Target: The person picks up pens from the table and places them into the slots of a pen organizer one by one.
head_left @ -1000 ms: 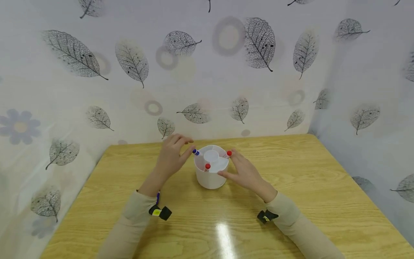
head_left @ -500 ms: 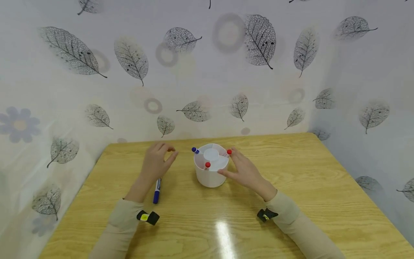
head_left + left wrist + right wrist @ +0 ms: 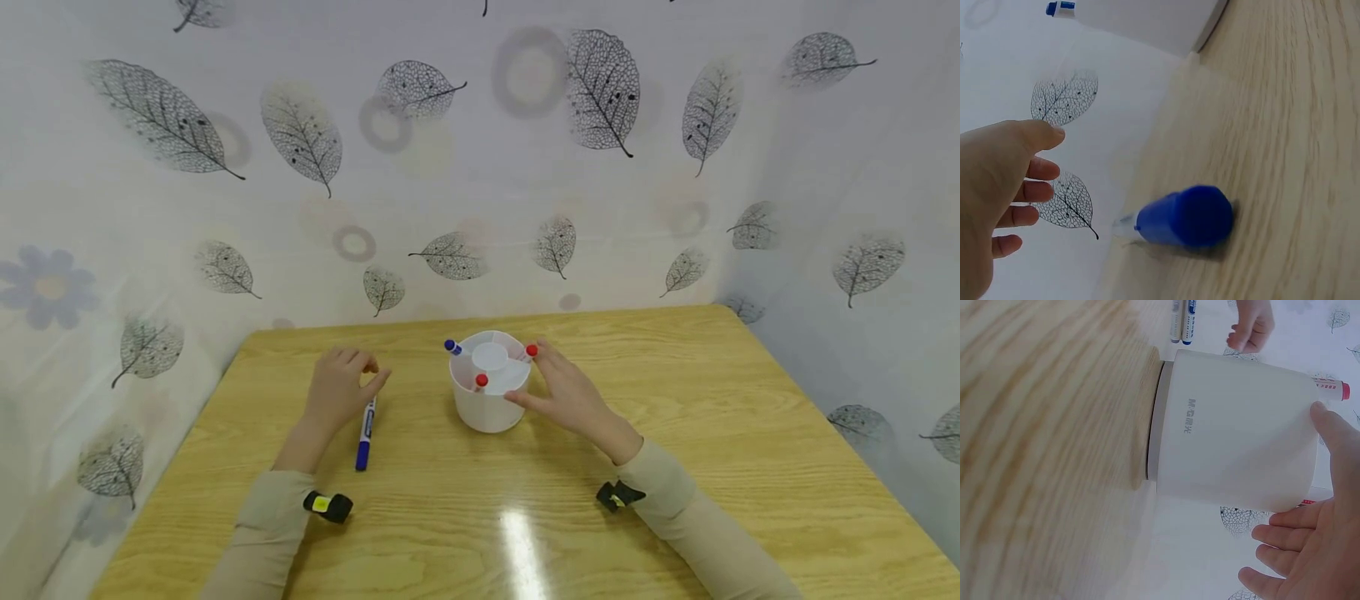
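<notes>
A white round pen holder (image 3: 489,408) stands upright on the table, with a round middle and compartments about it. In it lean one blue-capped marker (image 3: 452,347) and two red-capped markers, one at the front (image 3: 482,381) and one at the right rim (image 3: 532,351). My right hand (image 3: 573,400) holds the holder's right side, thumb on the front of the rim, index finger farther round; the other fingers stand off it. My left hand (image 3: 337,387), its fingers loosely bent and holding nothing, hovers by the far end of a white marker with a blue cap (image 3: 365,437) lying on the table.
The wood-grain table (image 3: 450,533) meets a wall covering printed with leaves (image 3: 450,167) at the back and sides. A bright light reflection (image 3: 521,554) shows on the tabletop near the front.
My left hand has moved left and toward me, away from the blue-capped marker in the holder, uncovering the marker on the table. My right hand has stayed on the holder.
</notes>
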The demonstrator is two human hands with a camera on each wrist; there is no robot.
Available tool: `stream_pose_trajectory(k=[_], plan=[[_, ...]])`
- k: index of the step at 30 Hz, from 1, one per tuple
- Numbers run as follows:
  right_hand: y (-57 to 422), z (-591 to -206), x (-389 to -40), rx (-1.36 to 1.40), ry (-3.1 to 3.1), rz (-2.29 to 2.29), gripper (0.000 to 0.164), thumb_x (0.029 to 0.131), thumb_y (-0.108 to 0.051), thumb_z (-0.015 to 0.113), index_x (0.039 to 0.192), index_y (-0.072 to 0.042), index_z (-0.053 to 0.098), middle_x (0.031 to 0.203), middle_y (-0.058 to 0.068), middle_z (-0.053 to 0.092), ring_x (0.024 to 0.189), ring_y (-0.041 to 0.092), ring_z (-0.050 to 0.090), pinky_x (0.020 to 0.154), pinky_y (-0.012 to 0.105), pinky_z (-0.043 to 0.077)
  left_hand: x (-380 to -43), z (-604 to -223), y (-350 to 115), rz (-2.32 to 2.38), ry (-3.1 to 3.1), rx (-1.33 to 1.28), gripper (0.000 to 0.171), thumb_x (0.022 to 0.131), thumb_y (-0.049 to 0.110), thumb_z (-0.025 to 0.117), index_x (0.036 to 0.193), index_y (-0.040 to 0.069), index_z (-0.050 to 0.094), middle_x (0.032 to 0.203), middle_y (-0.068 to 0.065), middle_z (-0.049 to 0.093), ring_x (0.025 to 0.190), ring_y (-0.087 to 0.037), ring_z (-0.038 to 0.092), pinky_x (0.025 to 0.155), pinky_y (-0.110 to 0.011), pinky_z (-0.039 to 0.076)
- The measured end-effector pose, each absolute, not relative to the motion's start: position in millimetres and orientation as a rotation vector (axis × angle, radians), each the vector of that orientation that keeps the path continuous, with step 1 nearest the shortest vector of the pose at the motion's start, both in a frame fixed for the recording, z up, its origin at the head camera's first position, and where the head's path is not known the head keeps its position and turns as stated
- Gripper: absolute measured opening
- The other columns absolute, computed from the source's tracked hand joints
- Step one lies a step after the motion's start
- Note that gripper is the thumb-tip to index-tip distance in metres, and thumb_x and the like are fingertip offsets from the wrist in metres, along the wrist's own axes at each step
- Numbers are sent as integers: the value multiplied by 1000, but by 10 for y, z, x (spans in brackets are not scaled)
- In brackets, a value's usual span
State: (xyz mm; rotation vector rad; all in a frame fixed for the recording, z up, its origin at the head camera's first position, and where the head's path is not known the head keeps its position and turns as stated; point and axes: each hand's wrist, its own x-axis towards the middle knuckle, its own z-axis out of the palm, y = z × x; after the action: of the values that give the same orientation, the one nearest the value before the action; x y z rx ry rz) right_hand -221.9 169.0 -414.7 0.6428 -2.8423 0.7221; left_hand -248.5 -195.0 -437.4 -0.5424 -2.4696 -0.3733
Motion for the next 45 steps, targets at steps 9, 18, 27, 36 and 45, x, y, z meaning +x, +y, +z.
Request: stream_pose_trajectory(k=[9,18,27,36,45], plan=[[1696,-4155,-2239,633,-2856,728,85,85,-54,67,147,-4,38,157,18,31,147,36,28,114,56,30,-2455,-4456,-2112,-226,-2871,-423,31,90,44,65,81,15,56,92,-7,61,99,-35,55,82,-50,40],[1700,-4157,-2229,643,-2855,733,85,85,-55,66,148,-6,38,157,20,29,146,38,29,113,57,31,-2445,-4459,-2172,-235,-3026,-395,37,91,49,61,73,18,51,83,-3,54,92,-31,51,79,-49,36],[1687,-4151,-2210,638,-2850,741,83,85,-54,66,148,-6,39,157,21,30,145,40,30,112,58,31,-2470,-4516,-2175,-270,-3088,-404,41,91,52,60,70,18,52,78,-1,51,84,-26,48,79,-48,35],[1682,-4151,-2195,629,-2849,746,82,85,-53,67,147,-6,40,156,20,31,145,38,30,112,58,31,-2496,-4538,-2136,-213,-3090,-420,40,92,49,59,69,17,50,77,-1,51,84,-26,48,76,-48,35],[1680,-4167,-2209,632,-2838,757,82,85,-54,67,147,-7,40,156,18,33,146,37,29,112,58,31,-2490,-4530,-2099,-201,-3087,-436,36,93,45,59,71,17,52,78,0,54,86,-27,49,77,-48,36]])
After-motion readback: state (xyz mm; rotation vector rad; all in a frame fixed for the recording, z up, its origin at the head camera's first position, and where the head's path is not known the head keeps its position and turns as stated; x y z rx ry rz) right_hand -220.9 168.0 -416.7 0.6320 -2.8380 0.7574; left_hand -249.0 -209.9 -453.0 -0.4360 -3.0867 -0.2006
